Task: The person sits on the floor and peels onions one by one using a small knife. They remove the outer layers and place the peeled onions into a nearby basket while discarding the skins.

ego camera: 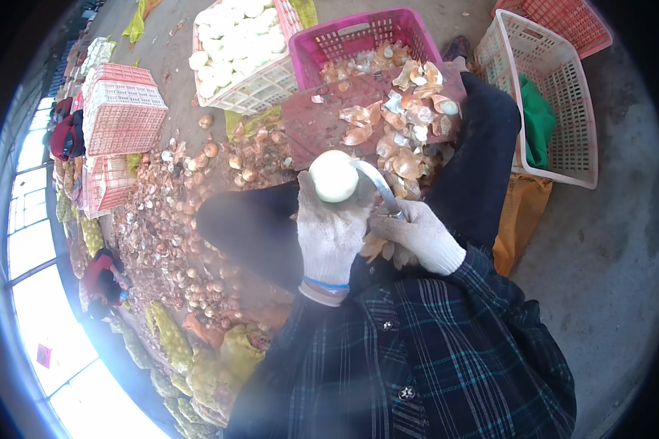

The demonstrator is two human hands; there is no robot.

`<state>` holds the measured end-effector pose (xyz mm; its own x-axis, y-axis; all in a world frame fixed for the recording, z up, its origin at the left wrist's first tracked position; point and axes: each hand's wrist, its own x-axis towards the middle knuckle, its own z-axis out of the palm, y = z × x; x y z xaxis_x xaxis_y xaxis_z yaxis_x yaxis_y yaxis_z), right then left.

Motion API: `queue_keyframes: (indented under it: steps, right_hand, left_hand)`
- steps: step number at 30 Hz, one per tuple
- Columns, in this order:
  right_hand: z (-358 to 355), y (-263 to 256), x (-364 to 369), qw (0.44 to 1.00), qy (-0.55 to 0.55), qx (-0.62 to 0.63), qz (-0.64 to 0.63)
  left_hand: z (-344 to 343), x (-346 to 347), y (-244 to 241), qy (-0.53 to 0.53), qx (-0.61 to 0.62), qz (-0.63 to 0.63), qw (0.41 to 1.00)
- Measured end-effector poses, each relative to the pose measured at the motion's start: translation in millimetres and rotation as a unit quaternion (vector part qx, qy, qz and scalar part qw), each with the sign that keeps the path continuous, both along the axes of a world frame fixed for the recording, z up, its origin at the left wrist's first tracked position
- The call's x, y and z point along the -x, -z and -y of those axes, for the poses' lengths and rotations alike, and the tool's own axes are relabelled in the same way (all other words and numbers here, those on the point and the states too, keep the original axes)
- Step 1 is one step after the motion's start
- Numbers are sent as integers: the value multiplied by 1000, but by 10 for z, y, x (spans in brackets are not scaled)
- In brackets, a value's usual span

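A peeled white onion (334, 176) rests in my left hand (332, 236), which wears a soiled white knit glove. My right hand (420, 236), gloved the same way, grips a curved metal knife (378, 184). The tip of its blade is at the onion's right side; whether it touches cannot be told. Just beyond my hands lies a reddish-brown board (313, 129) strewn with papery onion skins (409, 162). More skin pieces lie in my lap below the right hand.
Past the board stands a magenta crate (362, 24) holding skins. Left of it, a crate (247, 85) is heaped with peeled onions. A white crate (574, 120) with green cloth stands right. Skins and onions (170, 219) cover the left floor. Two people (101, 280) are farther left, near mesh sacks (167, 335).
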<state>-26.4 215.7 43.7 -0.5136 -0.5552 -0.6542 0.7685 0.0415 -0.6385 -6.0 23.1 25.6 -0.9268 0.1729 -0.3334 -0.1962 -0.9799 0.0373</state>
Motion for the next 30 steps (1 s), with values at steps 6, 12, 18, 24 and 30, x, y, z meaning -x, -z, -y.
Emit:
queue_keyframes:
  steps: [6, 12, 18, 24, 30]
  right_hand:
    - [-13, 34, 4, 967, 2, -195, -165]
    - [57, -17, 129, 890, 92, -235, -379]
    - [54, -22, 265, 856, 50, -252, -449]
    - [-66, -53, 306, 884, 125, -232, -386]
    - [-103, -45, 399, 891, 188, -202, -362]
  left_hand:
    - [3, -8, 35, -42, 47, 113, 992]
    - [-129, -24, -7, -26, 106, 96, 989]
    - [-207, -57, -20, -11, 124, 105, 987]
    - [-111, -137, 90, 75, 113, 82, 987]
    - [-156, -129, -28, 120, 125, 48, 984]
